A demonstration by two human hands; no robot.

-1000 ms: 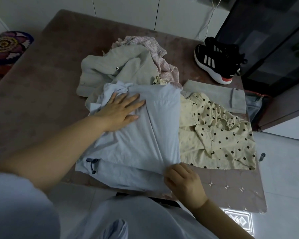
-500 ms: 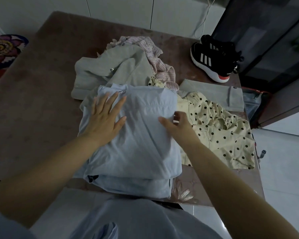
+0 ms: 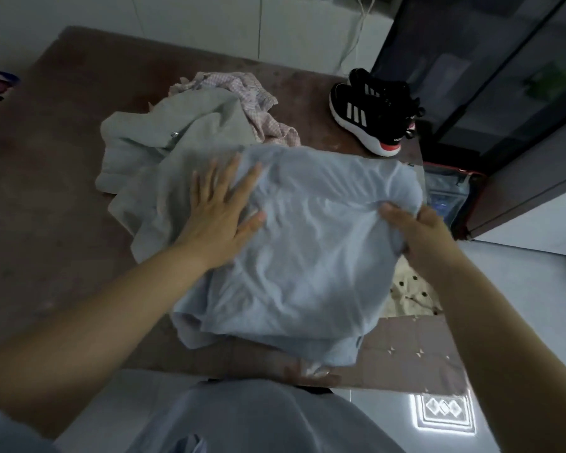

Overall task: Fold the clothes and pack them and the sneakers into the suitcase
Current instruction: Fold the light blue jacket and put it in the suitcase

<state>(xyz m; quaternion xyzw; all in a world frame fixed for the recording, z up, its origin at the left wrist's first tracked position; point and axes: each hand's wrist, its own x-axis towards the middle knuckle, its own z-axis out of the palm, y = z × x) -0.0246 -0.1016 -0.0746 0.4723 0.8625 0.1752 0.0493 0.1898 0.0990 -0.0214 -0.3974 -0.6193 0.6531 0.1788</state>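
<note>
left hand (image 3: 219,214) flat on blue shirt (image 3: 307,256) | right hand (image 3: 417,232) grips its right edge

bare tabletop (image 3: 46,197) left, clothes heap (image 3: 157,138), seemingly 2 sneakers (image 3: 370,116) ahead

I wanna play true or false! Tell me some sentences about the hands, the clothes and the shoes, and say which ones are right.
1. The left hand lies flat on the light blue shirt. True.
2. The shoes are packed in the case. False: the sneakers stand on the table, outside the suitcase.
3. The right hand grips the light blue shirt's edge. True.
4. The spotted top lies over the blue one. False: the polka-dot garment peeks out from under it.
</note>
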